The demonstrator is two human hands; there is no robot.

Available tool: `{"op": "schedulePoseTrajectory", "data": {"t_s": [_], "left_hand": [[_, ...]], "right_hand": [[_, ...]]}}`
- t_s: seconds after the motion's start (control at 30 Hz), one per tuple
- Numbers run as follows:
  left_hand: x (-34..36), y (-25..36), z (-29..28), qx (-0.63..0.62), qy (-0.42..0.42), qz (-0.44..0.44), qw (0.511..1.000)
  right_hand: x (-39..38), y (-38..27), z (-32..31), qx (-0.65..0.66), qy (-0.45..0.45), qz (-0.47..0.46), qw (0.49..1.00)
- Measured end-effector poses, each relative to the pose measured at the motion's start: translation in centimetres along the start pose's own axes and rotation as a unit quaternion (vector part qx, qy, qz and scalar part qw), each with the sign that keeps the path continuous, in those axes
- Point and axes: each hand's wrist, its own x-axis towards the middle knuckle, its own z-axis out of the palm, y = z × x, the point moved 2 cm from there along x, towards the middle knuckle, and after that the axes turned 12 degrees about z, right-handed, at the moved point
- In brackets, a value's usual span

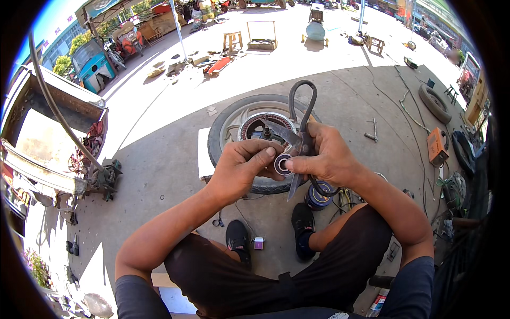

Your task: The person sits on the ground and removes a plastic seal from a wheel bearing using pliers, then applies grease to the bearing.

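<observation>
My right hand [332,159] grips large metal shears [300,143] with long black looped handles and spread blades, its thumb resting on a small ring bearing [283,165]. My left hand [247,165] has its fingers curled at the bearing's left side, pinching it; the fingertips are partly hidden. Behind and beneath my hands a wheel [223,133] with a black tyre lies flat, its hub open on a ring of windings [252,122], with a shaft at the centre.
A blue round tin [320,202] and cables sit by my right foot. A small purple box [258,243] lies between my feet. An orange case [437,151], loose tyre [434,103] and T-shaped tool [372,135] are on the right. A rusty cart [50,138] stands left.
</observation>
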Motion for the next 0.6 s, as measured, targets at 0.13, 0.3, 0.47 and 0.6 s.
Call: {"op": "schedulePoseTrajectory", "data": {"t_s": [0.13,0.3,0.47,0.6], "left_hand": [[-0.1,-0.3,-0.6,-0.047,0.002,-0.001,0.999],[-0.1,-0.5,-0.3,-0.076,-0.026,0.01,0.997],[0.0,0.0,-0.1,-0.083,-0.02,0.021,0.996],[-0.3,0.7,0.0,-0.014,-0.017,0.029,0.999]], "right_hand": [[-0.2,-0.6,0.2,0.044,-0.011,0.026,0.999],[-0.4,-0.8,0.2,0.064,-0.009,0.021,0.998],[-0.6,-1.5,0.1,0.047,-0.022,0.018,0.999],[-0.4,-1.1,0.0,0.031,-0.011,0.002,0.999]]}}
